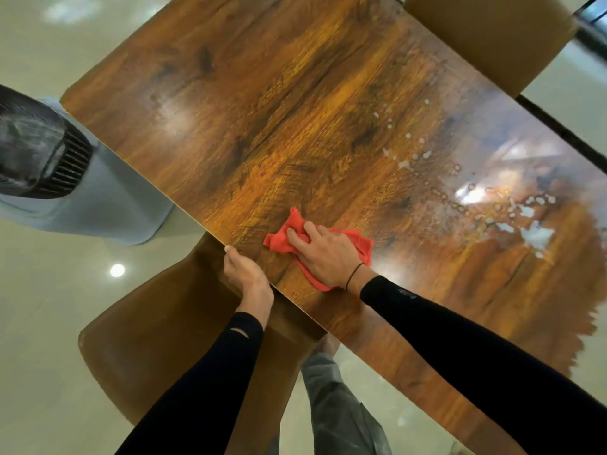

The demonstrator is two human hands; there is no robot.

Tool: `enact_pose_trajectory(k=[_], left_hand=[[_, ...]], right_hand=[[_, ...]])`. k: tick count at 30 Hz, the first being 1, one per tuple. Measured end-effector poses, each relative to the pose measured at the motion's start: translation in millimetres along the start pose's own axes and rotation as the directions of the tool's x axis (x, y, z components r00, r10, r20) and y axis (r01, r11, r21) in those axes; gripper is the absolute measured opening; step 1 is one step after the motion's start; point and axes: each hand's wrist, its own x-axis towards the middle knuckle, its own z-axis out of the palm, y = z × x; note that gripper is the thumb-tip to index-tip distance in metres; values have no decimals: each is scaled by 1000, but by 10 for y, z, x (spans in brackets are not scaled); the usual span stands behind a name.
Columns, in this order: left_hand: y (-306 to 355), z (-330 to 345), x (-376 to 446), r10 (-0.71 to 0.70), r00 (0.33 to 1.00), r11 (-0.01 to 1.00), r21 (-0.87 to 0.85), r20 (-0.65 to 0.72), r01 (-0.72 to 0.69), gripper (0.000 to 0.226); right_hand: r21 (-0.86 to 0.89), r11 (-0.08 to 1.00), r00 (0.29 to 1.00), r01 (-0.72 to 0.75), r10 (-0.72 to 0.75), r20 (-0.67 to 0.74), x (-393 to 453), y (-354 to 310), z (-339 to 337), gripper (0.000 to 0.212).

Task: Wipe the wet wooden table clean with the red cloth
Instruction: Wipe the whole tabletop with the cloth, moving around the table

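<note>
The wooden table runs diagonally across the view, its grain glossy. A crumpled red cloth lies on it close to the near edge. My right hand presses down on the cloth, fingers curled into its folds. My left hand grips the table's near edge just left of the cloth. Water droplets and small puddles glisten on the right part of the tabletop, away from the cloth.
A brown chair stands under my left arm beside the table. A tan chair back is at the far side. A grey-white air cooler stands on the tiled floor at left.
</note>
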Motion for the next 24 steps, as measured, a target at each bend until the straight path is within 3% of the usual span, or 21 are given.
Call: enact_pose_trajectory(k=[2,4,7,12,15,19,22,24], left_hand=[[-65,41,-8,-19,1000,1000,-14,7,19,36],[-130,87,-63,-52,999,998,-44,1,52,42],[-196,127,-221,-62,998,997,-39,-23,61,59],[-248,192,-356,13,993,998,55,-115,-7,60],[-310,189,-400,26,993,998,67,-114,-19,59],[-504,191,-612,-3,993,1000,15,-119,5,59],[-769,210,-844,-34,991,999,-42,-126,29,58],[-957,221,-973,-47,988,997,-71,-146,37,59]], right_hand=[[-8,998,998,-65,65,20,-12,422,-114,44],[-11,976,976,-219,219,-7,20,906,-244,36],[3,898,894,-439,437,-102,56,1465,-332,37],[57,812,800,-582,583,-144,52,1365,-262,36],[86,839,830,-537,543,-123,-107,934,-247,34],[89,946,946,-311,317,-67,-527,309,-135,38],[46,986,986,-160,162,-41,-824,314,-107,40],[37,982,981,-187,189,-42,-893,604,-163,38]])
